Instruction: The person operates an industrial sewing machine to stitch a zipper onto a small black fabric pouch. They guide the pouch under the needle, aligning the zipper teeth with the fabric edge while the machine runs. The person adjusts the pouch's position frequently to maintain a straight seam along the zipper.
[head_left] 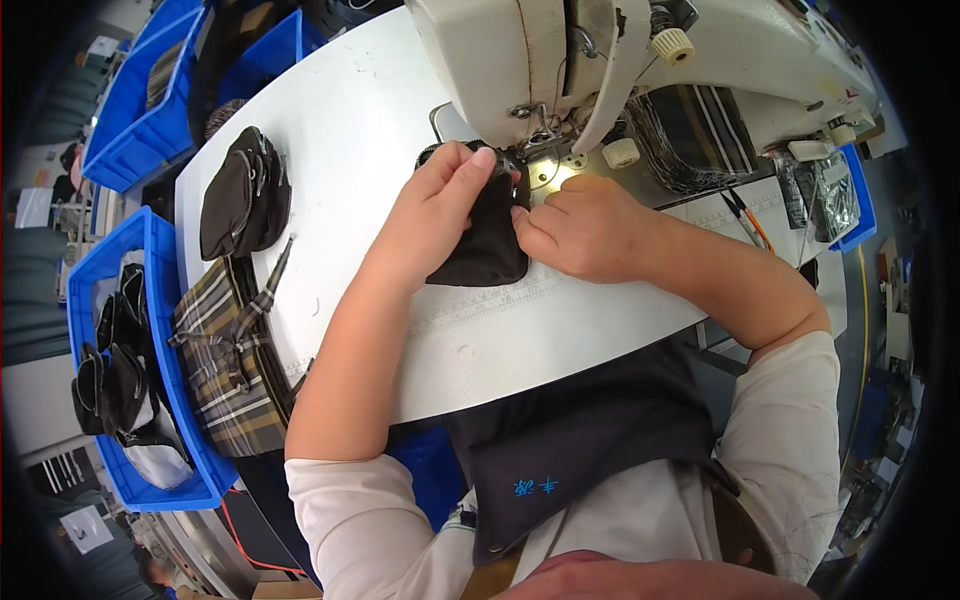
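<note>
A small black fabric pouch [486, 252] with a zipper along its far edge lies on the white sewing table, close to the needle area of a sewing machine [478, 62]. Closed over the pouch's upper left part is my left hand [432, 212], its thumb pressed on the cloth. At the pouch's right edge my right hand [588, 230] has its fingers curled and pinched against the fabric, partly hiding that edge. The machine's presser foot [543, 140] is just beyond the hands, lit by a small lamp.
Another zippered dark pouch [246, 195] and a plaid cloth piece [235, 360] lie at the left. Blue bins [160, 250] with pouches stand beside the table [350, 120]. Stacked striped panels [695, 140] and orange-handled scissors [750, 220] are at the right.
</note>
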